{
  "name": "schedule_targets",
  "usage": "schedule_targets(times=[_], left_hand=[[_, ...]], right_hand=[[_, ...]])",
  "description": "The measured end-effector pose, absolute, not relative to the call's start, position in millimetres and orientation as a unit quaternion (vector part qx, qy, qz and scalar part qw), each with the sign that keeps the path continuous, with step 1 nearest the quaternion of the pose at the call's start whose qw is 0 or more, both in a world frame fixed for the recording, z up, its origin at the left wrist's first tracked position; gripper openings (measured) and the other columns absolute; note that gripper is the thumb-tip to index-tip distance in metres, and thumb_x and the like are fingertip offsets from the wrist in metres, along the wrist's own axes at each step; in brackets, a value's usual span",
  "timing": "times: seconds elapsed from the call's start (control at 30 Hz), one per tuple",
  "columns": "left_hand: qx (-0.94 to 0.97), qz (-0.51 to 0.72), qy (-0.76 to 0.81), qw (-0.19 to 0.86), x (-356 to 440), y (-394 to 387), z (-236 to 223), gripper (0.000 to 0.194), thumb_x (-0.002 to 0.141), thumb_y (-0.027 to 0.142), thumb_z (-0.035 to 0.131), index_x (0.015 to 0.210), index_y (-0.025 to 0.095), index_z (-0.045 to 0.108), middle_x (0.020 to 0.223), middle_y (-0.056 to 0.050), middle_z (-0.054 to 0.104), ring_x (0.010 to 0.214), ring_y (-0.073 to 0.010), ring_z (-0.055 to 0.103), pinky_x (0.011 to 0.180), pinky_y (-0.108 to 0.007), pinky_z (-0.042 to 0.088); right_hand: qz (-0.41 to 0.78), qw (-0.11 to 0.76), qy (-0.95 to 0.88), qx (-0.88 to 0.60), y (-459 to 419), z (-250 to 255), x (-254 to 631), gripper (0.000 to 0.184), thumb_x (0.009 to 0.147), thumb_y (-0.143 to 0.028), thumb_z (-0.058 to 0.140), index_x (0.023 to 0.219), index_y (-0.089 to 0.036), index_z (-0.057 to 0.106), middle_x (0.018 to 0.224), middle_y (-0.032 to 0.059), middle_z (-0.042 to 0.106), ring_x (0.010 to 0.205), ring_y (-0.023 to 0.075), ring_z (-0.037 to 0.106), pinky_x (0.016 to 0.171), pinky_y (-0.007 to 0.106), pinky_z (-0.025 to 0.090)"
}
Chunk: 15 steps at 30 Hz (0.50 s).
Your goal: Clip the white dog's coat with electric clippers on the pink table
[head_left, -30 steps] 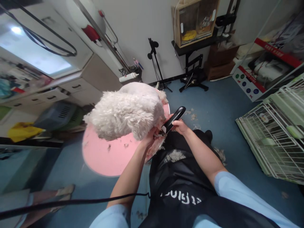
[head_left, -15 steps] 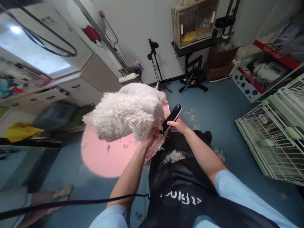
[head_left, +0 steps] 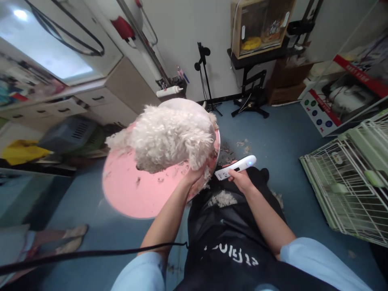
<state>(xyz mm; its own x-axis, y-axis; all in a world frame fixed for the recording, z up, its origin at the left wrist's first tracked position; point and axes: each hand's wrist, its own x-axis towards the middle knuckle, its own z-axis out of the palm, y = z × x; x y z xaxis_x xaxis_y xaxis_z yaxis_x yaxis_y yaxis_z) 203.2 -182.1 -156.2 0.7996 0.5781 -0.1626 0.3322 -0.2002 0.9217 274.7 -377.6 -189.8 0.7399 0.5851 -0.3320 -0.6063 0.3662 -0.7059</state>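
A fluffy white dog (head_left: 169, 135) is on a round pink grooming table (head_left: 133, 198); its back end looks closely shorn and its front is curly. My left hand (head_left: 196, 175) is at the dog's near leg, closed round its lower end, with the fingers partly hidden by fur. In my right hand (head_left: 239, 178) is a white hair clipper (head_left: 237, 167) with a blue light, its blade end pointing left, apart from the dog. Clumps of cut fur (head_left: 223, 198) lie on my black apron (head_left: 218, 230).
Loose fur lies on the blue floor (head_left: 279, 137). A wire cage (head_left: 348, 173) stands at the right, a black stand (head_left: 205, 76) by the wall. White drawers (head_left: 97, 98) and a pet carrier (head_left: 71, 135) are at the left. Another person's feet (head_left: 72, 238) show at lower left.
My right hand has drawn the clipper away from the dog's leg, down and to the right, and turned it so its white face shows. My left hand stays at the leg.
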Motion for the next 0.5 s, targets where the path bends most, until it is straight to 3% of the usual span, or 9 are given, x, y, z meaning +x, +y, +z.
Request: schedule_targets(times=[0.13, 0.27, 0.5], left_hand=[[0.727, 0.125, 0.328, 0.591, 208.7, -197.8, -149.0, 0.029, 0.077, 0.045, 0.068, 0.075, 0.017, 0.066, 0.073, -0.008, 0.071, 0.085, -0.0258, 0.067, 0.079, -0.035, 0.05], [0.674, 0.165, 0.369, 0.619, 214.7, -220.6, -131.0, 0.029, 0.081, 0.045, 0.064, 0.073, 0.017, 0.065, 0.072, -0.007, 0.07, 0.083, -0.0239, 0.067, 0.076, -0.033, 0.05], [0.606, 0.168, 0.422, 0.653, 224.1, -239.1, -110.7, 0.026, 0.079, 0.042, 0.066, 0.069, 0.018, 0.063, 0.063, -0.003, 0.065, 0.072, -0.0185, 0.064, 0.066, -0.027, 0.047]], right_hand=[[0.36, 0.849, 0.045, -0.385, -372.3, -188.6, 262.9, 0.048, 0.056, -0.019, 0.083, 0.098, -0.021, 0.061, 0.074, -0.0032, 0.072, 0.052, 0.0108, 0.061, 0.05, 0.024, 0.053], [0.299, 0.88, 0.111, -0.352, -359.5, -190.0, 249.9, 0.041, 0.057, -0.022, 0.083, 0.09, -0.022, 0.059, 0.075, -0.0035, 0.073, 0.051, 0.0107, 0.061, 0.046, 0.023, 0.053], [0.296, 0.895, 0.127, -0.308, -348.4, -187.5, 238.5, 0.032, 0.064, -0.029, 0.083, 0.086, -0.022, 0.062, 0.07, -0.0045, 0.072, 0.052, 0.0101, 0.06, 0.052, 0.025, 0.056]])
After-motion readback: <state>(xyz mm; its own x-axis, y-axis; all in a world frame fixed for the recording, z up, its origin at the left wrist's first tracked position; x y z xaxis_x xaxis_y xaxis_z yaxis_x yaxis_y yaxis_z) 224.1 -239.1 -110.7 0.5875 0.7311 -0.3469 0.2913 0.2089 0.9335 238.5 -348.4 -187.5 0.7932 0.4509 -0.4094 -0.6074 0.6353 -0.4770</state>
